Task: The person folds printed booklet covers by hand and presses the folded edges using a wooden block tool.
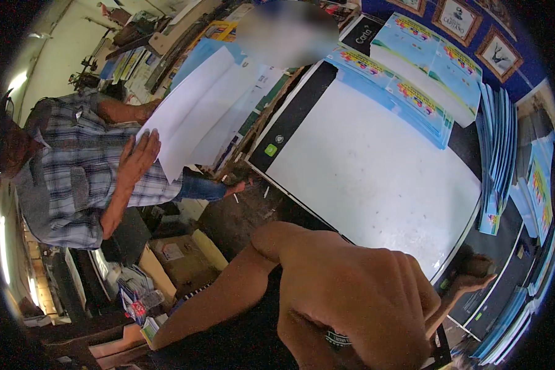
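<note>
Very near the camera, my left hand (357,283) is bent down at the wrist, its arm (222,299) coming in from the lower left. Its thumb and curled fingers run toward the lower edge, with a bit of dark shirt showing between them. The fingertips are hidden. Farther right, my right hand (472,282) is at the glossy black border of a large white-topped table (364,166), fingers stretched out. A dark rounded shape beside it may be a reflection. I see nothing held there.
At left, a person in a checked shirt (83,179) handles large white sheets (197,117). Light-blue printed cardboard pieces (419,61) lie stacked at the table's far side. Narrow blue stacks (496,154) stand at right. A cardboard box (185,262) sits below left. The top centre is blurred.
</note>
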### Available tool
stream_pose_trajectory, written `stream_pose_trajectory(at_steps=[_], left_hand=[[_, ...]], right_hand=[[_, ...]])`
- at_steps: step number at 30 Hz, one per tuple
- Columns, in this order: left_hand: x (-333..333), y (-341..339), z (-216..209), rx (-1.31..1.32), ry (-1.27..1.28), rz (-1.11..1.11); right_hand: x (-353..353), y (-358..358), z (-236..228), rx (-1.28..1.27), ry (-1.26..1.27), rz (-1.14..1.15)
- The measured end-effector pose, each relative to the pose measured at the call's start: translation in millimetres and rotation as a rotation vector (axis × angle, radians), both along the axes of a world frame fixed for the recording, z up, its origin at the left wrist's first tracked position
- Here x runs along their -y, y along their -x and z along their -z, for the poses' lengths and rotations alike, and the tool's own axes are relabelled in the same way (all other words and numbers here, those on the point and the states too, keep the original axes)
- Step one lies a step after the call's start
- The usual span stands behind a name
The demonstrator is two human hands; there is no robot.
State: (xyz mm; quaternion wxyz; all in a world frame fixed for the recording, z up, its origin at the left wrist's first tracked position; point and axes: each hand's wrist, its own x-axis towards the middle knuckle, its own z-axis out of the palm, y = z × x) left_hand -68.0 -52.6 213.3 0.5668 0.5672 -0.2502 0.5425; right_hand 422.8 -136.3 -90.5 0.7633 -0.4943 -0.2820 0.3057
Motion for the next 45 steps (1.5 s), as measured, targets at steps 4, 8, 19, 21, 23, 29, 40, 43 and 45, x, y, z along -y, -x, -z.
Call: stream_pose_trajectory(at_steps=[4, 8, 19, 21, 23, 29, 40, 43, 45], left_hand=[[19.0, -12.5, 12.4, 0.066, 0.29, -0.04], [-49.2, -15.2, 41.9, -0.221, 0.483, -0.115], [-116.3, -60.0, 214.9, -0.943, 0.272, -0.896], [-114.8, -60.8, 212.0, -1.02, 0.305, -0.899], [-118.3, -63.8, 227.2, -0.973, 0.293, -0.904], [-112.9, -53.9, 210.5, -1.056, 0.247, -0.918], [-146.2, -103.9, 239.6, -1.273, -0.029, -1.253], [-145.6, -97.8, 236.2, -1.216, 0.016, -1.224], [-142.8, -95.9, 224.5, -1.196, 0.004, -1.197]], right_hand=[[-1.1, 1.7, -0.6, -0.081, -0.023, 0.017], [-11.4, 19.5, -8.8, -0.148, -0.018, -0.043], [0.5, -56.8, -77.1, -0.036, -0.148, 0.212], [1.5, -87.8, -68.5, 0.148, -0.092, 0.318], [0.5, -131.2, -51.1, 0.43, -0.027, 0.443], [-29.6, -90.6, -49.0, 1.763, 1.151, 0.866], [-12.4, -76.7, -68.8, 0.947, 0.304, 0.653], [3.2, -118.2, -72.9, 0.92, 0.233, 0.631], [21.7, -149.2, -93.0, 1.318, 0.541, 0.941]])
